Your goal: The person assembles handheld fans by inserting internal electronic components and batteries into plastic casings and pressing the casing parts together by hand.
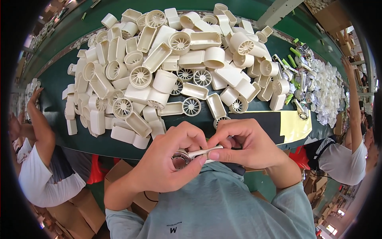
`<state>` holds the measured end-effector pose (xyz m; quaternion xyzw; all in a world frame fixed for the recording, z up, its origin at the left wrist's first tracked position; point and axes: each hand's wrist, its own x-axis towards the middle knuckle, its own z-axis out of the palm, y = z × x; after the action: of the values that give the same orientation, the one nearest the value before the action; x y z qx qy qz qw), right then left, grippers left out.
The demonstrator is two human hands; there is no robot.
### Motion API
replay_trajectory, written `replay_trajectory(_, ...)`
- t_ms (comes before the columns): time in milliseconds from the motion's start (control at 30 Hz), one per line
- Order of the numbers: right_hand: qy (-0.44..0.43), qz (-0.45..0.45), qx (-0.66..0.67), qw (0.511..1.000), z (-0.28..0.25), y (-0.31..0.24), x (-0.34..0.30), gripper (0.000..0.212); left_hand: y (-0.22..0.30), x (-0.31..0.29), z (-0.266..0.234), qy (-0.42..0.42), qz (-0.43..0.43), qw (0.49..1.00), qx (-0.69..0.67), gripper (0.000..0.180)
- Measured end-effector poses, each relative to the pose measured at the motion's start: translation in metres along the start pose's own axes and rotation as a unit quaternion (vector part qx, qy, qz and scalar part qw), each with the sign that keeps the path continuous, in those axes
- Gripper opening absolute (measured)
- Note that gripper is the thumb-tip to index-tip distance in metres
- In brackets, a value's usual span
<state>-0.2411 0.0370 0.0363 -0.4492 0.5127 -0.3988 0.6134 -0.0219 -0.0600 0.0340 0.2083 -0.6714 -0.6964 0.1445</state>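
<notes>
Close to my body, just past the table's near edge, both hands are closed on a small fan part. Its round, shiny silver-and-dark head (pixel 180 160) shows beside my left palm, and a slim pale handle (pixel 205 151) runs rightward between my fingers. My left hand (pixel 169 153) grips the head end, thumb along the handle. My right hand (pixel 248 144) pinches the handle's other end with thumb and forefinger. Fingers cover much of the part. Beyond my hands lies a large heap of cream plastic fan housings (pixel 234 75), with slotted round ends and long, hollow handles.
Silver fan parts (pixel 303 81) and green cylinders (pixel 291 60) lie right of the heap, beside many clear plastic pieces (pixel 327 89). A black-and-yellow sheet (pixel 295 126) lies near my right hand. A pale post (pixel 276 14) stands beyond. People work at both sides; cardboard boxes (pixel 77 211) stand lower left.
</notes>
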Motion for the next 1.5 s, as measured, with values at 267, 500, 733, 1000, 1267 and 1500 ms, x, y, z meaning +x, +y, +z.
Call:
replay_trajectory(267, 0.004, -0.010, 0.006, 1.000, 0.001, -0.001, -0.003, 0.020, 0.001, 0.001, -0.001, -0.004, 0.010, 1.000, 0.026, 0.025)
replay_trajectory(500, 0.014, -0.024, -0.004, 1.000, 0.003, 0.000, -0.004, 0.022, 0.003, 0.001, 0.001, 0.002, 0.001, 0.998, 0.055, 0.027)
replay_trajectory(733, 0.012, -0.030, -0.016, 0.999, 0.003, -0.002, -0.001, 0.022, 0.003, 0.000, 0.003, 0.023, 0.006, 0.998, 0.063, 0.027)
replay_trajectory(1000, 0.044, -0.040, 0.107, 0.992, -0.002, -0.002, -0.004, 0.028, 0.009, 0.001, 0.003, 0.038, -0.038, 0.998, 0.043, 0.025)
replay_trajectory(1267, 0.149, -0.133, 0.121, 0.972, -0.002, 0.009, -0.015, 0.020, 0.007, 0.003, 0.002, 0.030, -0.028, 0.998, 0.038, 0.024)
replay_trajectory(1500, 0.155, -0.277, -0.118, 0.941, -0.013, 0.007, -0.020, 0.021, 0.002, 0.003, 0.002, 0.036, 0.012, 0.998, 0.056, 0.023)
